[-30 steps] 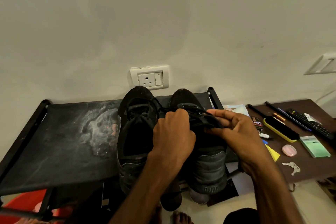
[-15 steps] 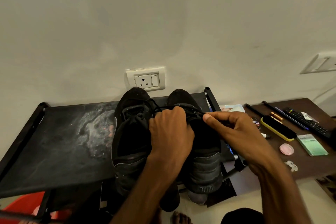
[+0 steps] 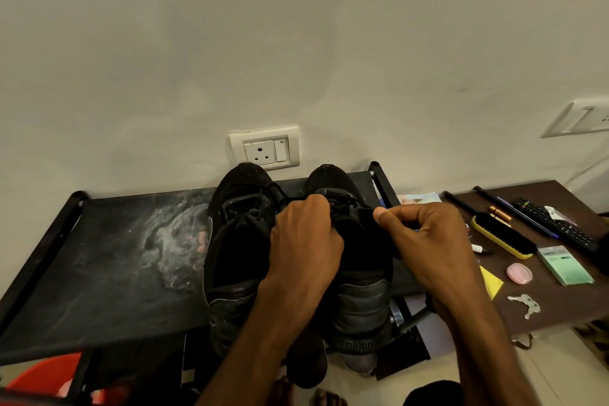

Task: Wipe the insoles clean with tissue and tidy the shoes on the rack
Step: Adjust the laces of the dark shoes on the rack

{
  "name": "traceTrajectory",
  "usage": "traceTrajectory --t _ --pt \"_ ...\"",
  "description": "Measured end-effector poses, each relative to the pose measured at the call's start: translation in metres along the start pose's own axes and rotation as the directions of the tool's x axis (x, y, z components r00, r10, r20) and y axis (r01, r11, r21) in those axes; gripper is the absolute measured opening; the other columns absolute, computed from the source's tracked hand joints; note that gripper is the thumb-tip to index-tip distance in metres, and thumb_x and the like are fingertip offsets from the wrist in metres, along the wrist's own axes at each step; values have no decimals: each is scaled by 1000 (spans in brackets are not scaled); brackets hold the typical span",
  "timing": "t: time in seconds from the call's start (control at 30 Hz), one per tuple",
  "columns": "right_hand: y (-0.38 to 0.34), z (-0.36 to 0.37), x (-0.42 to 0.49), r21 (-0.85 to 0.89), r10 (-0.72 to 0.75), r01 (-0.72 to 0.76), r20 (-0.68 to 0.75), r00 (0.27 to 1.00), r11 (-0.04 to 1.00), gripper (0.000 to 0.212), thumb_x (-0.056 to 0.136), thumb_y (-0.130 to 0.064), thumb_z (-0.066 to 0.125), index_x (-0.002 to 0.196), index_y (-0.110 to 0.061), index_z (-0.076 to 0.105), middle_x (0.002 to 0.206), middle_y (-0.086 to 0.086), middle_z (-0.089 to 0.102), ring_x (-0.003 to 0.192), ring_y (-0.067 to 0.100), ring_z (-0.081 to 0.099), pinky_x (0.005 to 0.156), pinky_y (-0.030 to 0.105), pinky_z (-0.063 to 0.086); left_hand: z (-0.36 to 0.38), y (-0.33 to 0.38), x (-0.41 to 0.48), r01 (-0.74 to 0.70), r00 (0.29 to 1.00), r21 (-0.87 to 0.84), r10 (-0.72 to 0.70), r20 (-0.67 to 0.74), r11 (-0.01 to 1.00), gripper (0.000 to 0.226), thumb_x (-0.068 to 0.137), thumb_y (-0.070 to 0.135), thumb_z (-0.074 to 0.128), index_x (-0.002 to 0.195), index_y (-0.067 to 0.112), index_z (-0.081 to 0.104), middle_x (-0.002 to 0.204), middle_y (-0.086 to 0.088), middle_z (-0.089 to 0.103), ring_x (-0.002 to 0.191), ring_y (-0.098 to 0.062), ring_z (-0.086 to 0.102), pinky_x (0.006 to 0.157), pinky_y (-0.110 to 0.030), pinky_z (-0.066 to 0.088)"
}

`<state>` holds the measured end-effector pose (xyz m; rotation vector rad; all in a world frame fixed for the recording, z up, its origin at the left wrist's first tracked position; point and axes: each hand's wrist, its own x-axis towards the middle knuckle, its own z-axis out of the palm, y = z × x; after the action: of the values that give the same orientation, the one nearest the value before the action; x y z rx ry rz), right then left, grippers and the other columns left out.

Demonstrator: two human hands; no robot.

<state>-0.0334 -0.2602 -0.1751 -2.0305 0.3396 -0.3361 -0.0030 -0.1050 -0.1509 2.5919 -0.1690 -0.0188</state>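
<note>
Neatly paired, two black shoes [image 3: 237, 260] stand on the dusty rack [image 3: 108, 267].

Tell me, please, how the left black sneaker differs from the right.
The left hand and right hand grip the right black sneaker at its laces; the left black sneaker is untouched. The left one's laces lie exposed; the right one's are mostly covered. Both stand on the black rack, toes toward the wall.

The left hand [image 3: 304, 241] hides its own fingertips; a red object [image 3: 43, 376] is cut off at lower left.
</note>
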Motion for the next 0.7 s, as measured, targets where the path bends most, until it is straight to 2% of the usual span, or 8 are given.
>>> traceTrajectory --t 0.13,0.27,0.37,0.43,0.53,0.63,0.7 --pt "-2 1 -2 9 15 -15 -52 999 1000 15 92 -26 73 79 -22 80 70 -4 75 76 16 74 79 50 61 3 -3 6 -24 1000 -17 24 4 1000 10 98 14 55 88 17 54 88 -2 62 80 -18 60 71 -28 47" --pt "-6 0 -4 -14 3 -3 0 1000 1000 12 90 -29 73 83 -22 80 73 -6 76 76 10 73 78 44 62 5 -7 8 -12 1000 -8 12 3 1000 2 97 18 59 96 16 59 92 -1 63 84 -18 61 74 -28 49" --pt "-10 -4 -6 -56 -3 6 52 999 998 9 87 -28 76 89 -21 80 78 -8 76 77 6 73 77 33 63 2 -8 7 -9 999 -9 9 31 1000 7 92 21 66 98 17 63 91 1 65 85 -17 63 75 -27 50" --pt "-12 -4 -7 -88 4 4 91 996 996 6 85 -20 78 91 -20 79 79 -8 76 76 4 73 76 29 62 -1 -7 6 -22 996 -15 23 82 1000 11 89 18 69 97 17 63 89 1 65 82 -16 64 75 -27 54" --pt "-14 -3 -7 -110 3 9 102 995 994 18 81 -11 78 84 -28 73 77 -11 74 75 2 72 74 26 62 -8 -6 4 -45 986 -42 52 157 998 23 85 14 71 106 15 66 93 -1 67 84 -15 65 76 -27 57" --pt "-12 -2 -7 -98 46 -37 92 995 994 18 78 -9 81 88 -22 74 79 -9 74 76 6 72 75 29 62 -17 -5 3 -31 975 -71 46 219 997 35 83 12 69 117 11 64 103 -4 67 91 -17 65 74 -24 54" --pt "-10 0 -7 -93 69 -63 67 995 994 17 77 -10 82 91 -18 76 79 -6 75 76 9 72 77 36 63 -20 -4 2 -27 965 -80 47 259 996 31 82 11 67 112 10 66 96 -4 67 84 -17 65 69 -26 55"
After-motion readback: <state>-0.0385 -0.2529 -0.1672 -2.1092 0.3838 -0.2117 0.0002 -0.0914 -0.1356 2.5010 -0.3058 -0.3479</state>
